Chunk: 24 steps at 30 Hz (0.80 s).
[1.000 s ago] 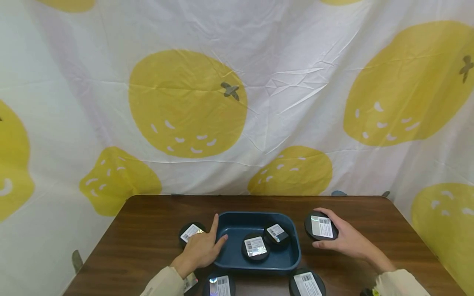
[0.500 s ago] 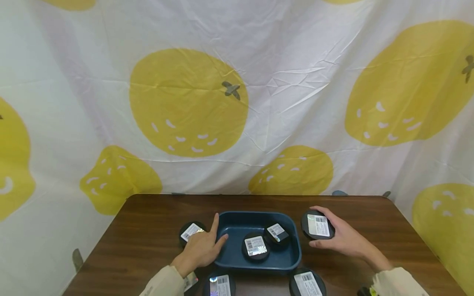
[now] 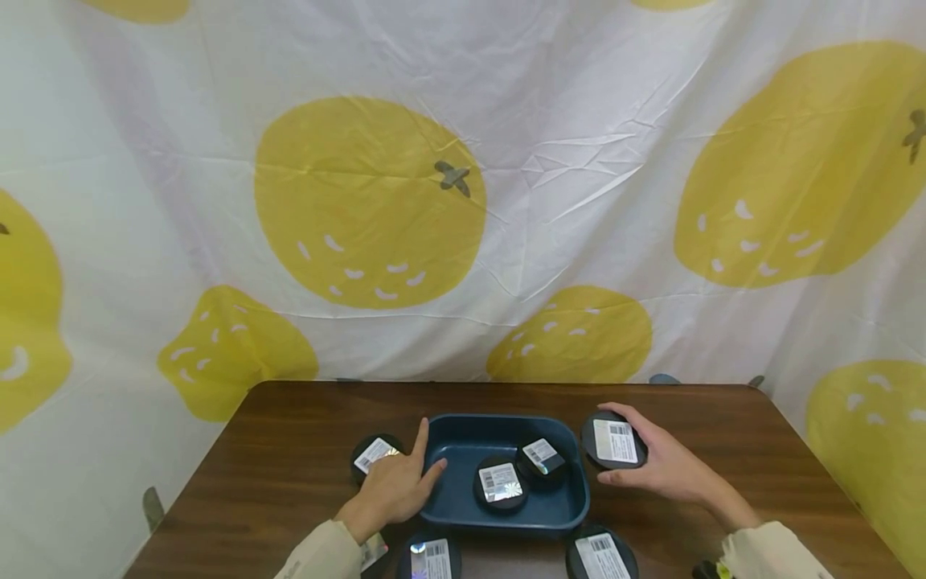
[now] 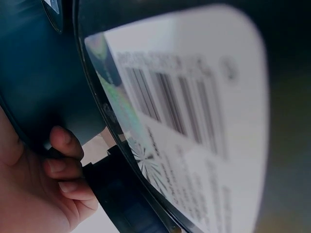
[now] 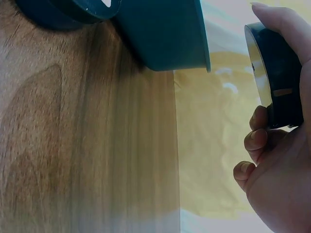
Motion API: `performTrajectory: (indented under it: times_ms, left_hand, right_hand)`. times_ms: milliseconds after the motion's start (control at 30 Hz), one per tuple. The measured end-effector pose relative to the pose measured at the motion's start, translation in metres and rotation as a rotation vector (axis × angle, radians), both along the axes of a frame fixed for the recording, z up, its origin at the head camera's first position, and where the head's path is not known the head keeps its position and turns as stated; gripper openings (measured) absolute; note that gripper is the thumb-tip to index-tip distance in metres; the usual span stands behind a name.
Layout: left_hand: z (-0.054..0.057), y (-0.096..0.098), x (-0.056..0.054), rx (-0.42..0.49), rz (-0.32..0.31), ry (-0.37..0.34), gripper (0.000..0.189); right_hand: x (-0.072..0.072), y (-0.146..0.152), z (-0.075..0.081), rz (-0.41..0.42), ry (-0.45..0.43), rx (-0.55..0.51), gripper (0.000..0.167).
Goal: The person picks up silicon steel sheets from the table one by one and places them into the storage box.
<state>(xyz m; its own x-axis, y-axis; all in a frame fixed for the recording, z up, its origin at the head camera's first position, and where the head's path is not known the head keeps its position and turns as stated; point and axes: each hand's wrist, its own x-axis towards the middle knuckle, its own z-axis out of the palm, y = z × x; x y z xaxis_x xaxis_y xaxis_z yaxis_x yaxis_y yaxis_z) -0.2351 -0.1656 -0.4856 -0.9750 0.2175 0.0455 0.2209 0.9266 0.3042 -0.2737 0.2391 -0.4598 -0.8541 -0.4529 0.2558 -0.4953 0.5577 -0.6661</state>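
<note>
A dark blue rectangular tray (image 3: 450, 515) stands on the table, holding two round black cases, one (image 3: 501, 484) near its middle and one (image 3: 541, 458) at its right side. My left hand (image 3: 391, 490) grips the tray's left wall, index finger along the rim and thumb over the inside; its other fingers (image 4: 65, 167) are curled in the left wrist view. My right hand (image 3: 661, 462) holds another round black case (image 3: 615, 440) by its edges, thumb at the near side and fingers at the far side. That case is just right of the tray, its white barcode label facing up.
Several more labelled black cases are on the brown table (image 3: 304, 450): one (image 3: 372, 454) partly behind my left hand, one (image 3: 428, 556) before the tray and one (image 3: 602, 553) at the tray's front right. A fruit-patterned cloth (image 3: 550, 201) hangs behind the table.
My right hand has moved slightly left with its black case, bringing it closer to the tray's right wall. My left hand and the tray have stayed in place.
</note>
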Motion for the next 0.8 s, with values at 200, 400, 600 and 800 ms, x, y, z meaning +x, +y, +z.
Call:
performTrajectory:
  times_ms: [200, 400, 600, 800]
  left_hand:
    - [0.0, 0.0, 0.0, 0.003, 0.002, -0.003, 0.076]
    - [-0.001, 0.0, 0.0, 0.004, -0.001, 0.003, 0.076]
    - [-0.002, 0.0, -0.001, -0.001, -0.004, 0.013, 0.076]
    - [-0.004, 0.0, -0.002, -0.006, -0.004, 0.011, 0.076]
  right_hand:
    - [-0.001, -0.005, 0.001, 0.013, -0.016, -0.011, 0.09]
    - [0.0, -0.011, 0.003, 0.026, -0.045, -0.028, 0.091]
    - [0.002, -0.016, 0.005, 0.048, -0.055, -0.044, 0.089]
    - [0.001, -0.021, 0.003, 0.066, -0.038, -0.041, 0.088]
